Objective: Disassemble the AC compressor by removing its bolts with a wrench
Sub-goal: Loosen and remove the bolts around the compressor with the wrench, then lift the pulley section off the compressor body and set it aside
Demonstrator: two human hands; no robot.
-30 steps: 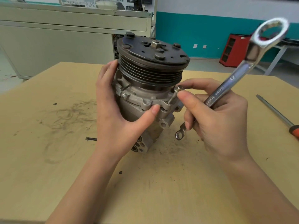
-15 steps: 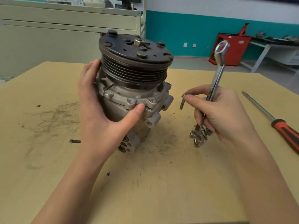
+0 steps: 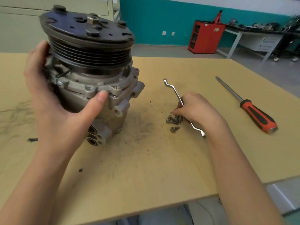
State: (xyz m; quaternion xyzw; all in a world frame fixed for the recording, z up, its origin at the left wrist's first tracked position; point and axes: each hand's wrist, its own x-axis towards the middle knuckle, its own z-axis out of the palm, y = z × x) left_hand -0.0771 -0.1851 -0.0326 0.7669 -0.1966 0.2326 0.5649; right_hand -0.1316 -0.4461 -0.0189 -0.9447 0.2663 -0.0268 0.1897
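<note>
Workshop setting: teal wall (image 3: 154, 21) at the back, a red cabinet (image 3: 205, 37) against it, and a cluttered workbench (image 3: 253, 34) off to the far right. Everything that matters sits on a tan table (image 3: 146, 168) with dark grime smudged around the middle.

Only the head view to go on. The compressor (image 3: 90, 75) stands on the left part of the table, black pulley end up and leaning a bit toward the far left corner. The left hand (image 3: 53, 111) has a proper grab on its body, with the thumb pressed across the front just under the flange and the fingers wrapped round the back by the pulley grooves.

The right hand (image 3: 196, 109) is down near the middle of the table, well clear of the compressor, fingers curled around the shaft of the wrench (image 3: 174, 90). One ring end of the wrench points toward the far edge and the other pokes out under the wrist. The fingertips are right at a little pile of bolts (image 3: 172, 120) lying on the table, though I can't tell if they're actually pinching one. One more single bolt (image 3: 174, 129) lies just on the near side of the pile.

A screwdriver (image 3: 253, 111) with a red and black handle lies toward the right edge, and a small dark bit (image 3: 32, 140) sits near the left edge.
</note>
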